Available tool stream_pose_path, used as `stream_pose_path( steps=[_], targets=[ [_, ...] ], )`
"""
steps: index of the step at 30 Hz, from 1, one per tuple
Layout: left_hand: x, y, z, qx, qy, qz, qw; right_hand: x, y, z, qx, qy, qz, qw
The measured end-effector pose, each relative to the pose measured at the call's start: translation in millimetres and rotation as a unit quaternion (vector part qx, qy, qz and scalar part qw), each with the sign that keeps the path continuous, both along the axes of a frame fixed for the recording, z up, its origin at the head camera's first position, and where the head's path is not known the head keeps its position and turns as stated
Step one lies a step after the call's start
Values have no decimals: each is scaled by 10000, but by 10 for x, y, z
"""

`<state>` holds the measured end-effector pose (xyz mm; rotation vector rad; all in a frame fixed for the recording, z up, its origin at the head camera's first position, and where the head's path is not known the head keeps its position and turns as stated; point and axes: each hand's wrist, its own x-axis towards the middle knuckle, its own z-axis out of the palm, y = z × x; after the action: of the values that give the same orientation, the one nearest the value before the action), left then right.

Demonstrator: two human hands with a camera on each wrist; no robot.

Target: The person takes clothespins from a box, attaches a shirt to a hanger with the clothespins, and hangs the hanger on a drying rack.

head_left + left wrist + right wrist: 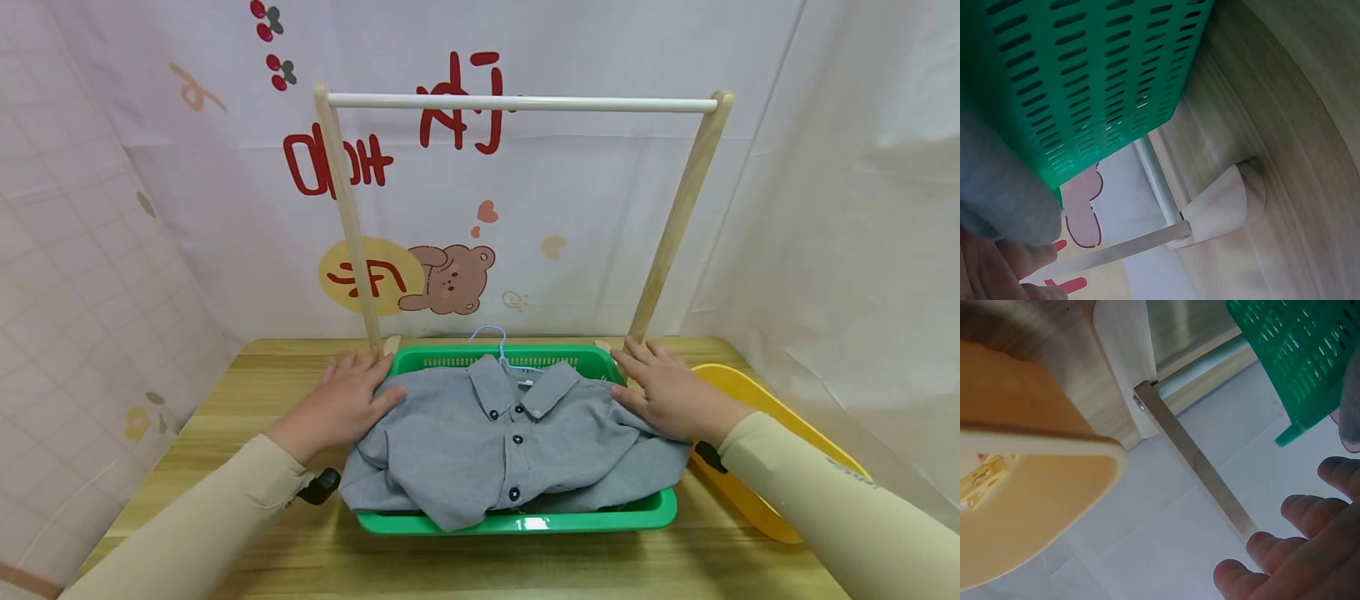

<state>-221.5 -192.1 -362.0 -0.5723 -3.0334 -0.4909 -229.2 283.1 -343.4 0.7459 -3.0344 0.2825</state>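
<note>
A grey button-up shirt (450,442) lies spread over a green slotted basket (585,522), its collar toward the back. The hook of a light-blue hanger (502,337) rises behind the collar. At the shirt's left shoulder, my left hand (341,407) rests with its fingers extended and its thumb on the cloth. My right hand (671,392) lies at the opposite shoulder, fingers spread and thumb touching the fabric. The left wrist view shows the basket's slotted side (1097,69) and grey cloth (1004,181) by the fingers. In the right wrist view, the right fingers (1310,515) look straight.
Behind the basket stands a rack with wooden posts (678,217) and a white top bar (525,103). A yellow basket (780,521) sits right of the green one, with yellow clothes pegs (982,481) inside. Printed white cloth (600,275) hangs behind the wooden table (225,417).
</note>
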Motion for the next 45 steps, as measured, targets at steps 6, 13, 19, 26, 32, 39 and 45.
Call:
stream_pose_path(
  steps=[6,13,19,26,32,39,45],
  targets=[
    [-1,27,-23,-100,-74,35,9999,7,-31,-39,49,18,57,10000],
    [-14,45,-19,-354,-201,45,9992,8,-48,-79,112,-30,-79,9999],
    [-22,57,-16,-519,-319,-10,9981,-5,-68,-115,196,-40,-132,9997],
    [-32,73,-21,-691,-320,-58,9971,-2,-111,-95,263,-48,-107,9996],
    [-48,88,-13,-826,-311,-95,9961,-1,-147,-74,286,-13,-39,9996],
    [-36,104,13,-880,-282,-104,9957,4,-172,-57,405,-107,-124,9990],
    [-34,115,12,-1025,-80,-157,9946,12,-206,-44,395,-141,-180,9990]
  ],
)
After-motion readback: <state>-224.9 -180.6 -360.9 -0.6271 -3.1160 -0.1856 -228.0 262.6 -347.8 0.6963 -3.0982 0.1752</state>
